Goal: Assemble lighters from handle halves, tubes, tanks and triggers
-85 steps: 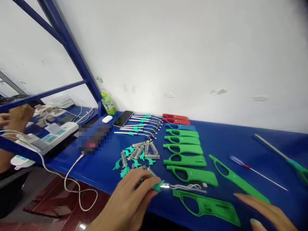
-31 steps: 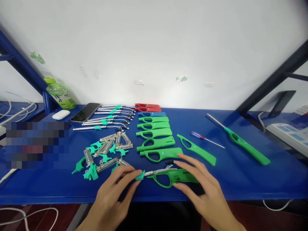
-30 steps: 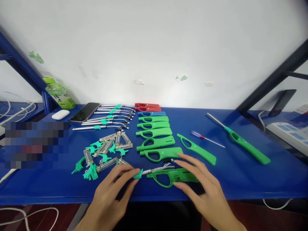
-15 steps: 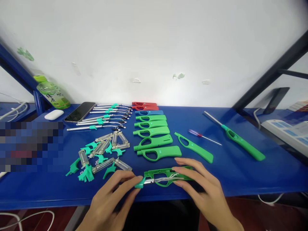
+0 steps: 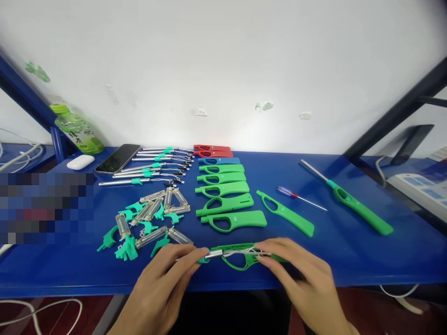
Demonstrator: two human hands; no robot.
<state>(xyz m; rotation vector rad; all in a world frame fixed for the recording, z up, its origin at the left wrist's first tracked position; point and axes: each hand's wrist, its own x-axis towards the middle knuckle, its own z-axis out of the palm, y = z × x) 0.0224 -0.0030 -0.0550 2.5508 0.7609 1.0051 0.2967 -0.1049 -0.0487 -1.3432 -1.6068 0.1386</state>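
Observation:
My left hand pinches a lighter nozzle by its teal collar; most of its metal tube is hidden behind my fingers. White wires and a thin tube run rightward from it to my right hand, whose thumb and fingers close on their far end. Just below them, at the front of the table, lies an open green lighter handle half with its inside facing up. The nozzle and wires hang over this shell. My right fingers cover part of its grip end.
Behind are rows of wired nozzles and green, blue and red handle halves. Clear fuel tanks and teal triggers lie left. A screwdriver, another green handle half and an assembled lighter lie right. A phone and bottle stay back left.
The nozzle has risen slightly and turned, its teal collar now more covered by my left fingers. My right fingers have shifted a little right and now pinch the ends of the wires.

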